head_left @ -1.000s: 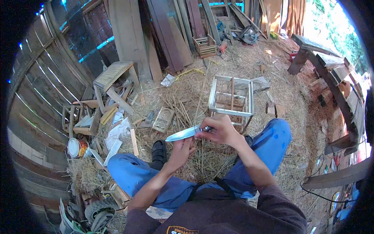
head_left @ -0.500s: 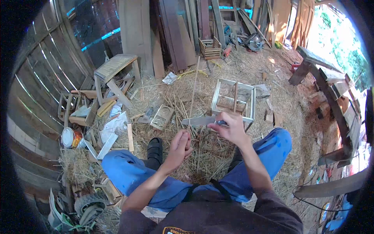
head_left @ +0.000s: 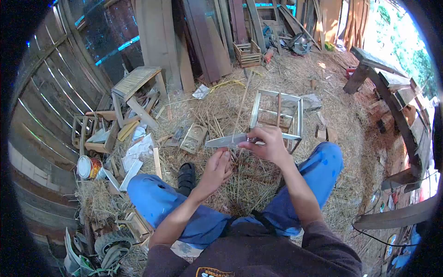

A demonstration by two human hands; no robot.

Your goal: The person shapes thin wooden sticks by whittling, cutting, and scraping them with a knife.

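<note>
The person sits low over a straw-strewn floor [head_left: 350, 180], blue trousers [head_left: 154, 198] spread wide to either side, and I can see the right hand [head_left: 267, 145] closed around the handle of a knife [head_left: 221, 141], thumb and fingers clamped on it. The blade lies nearly level, its tip pointing left, just above the left hand [head_left: 216, 171]. That left hand is curled, its fingers together and pinched on the near end of a long thin stick [head_left: 243, 102], which slopes away to the far side, leaning slightly right, and meets the blade on its way; whether the edge bites into the wood I can't tell from here. Past the right hand, on the far side, stands a wooden frame [head_left: 254, 111], open between its bars. Just left of the knife, a small wooden panel [head_left: 194, 138] lies in the straw, and nearer on that side one dark sandal [head_left: 186, 177] shows. Well over to the left there's a stool [head_left: 137, 83], with a can [head_left: 84, 167] nearer than it. At the far side I see a slatted crate [head_left: 248, 55] before tall leaning boards [head_left: 158, 46], and a circular saw [head_left: 301, 45] to its right.
</note>
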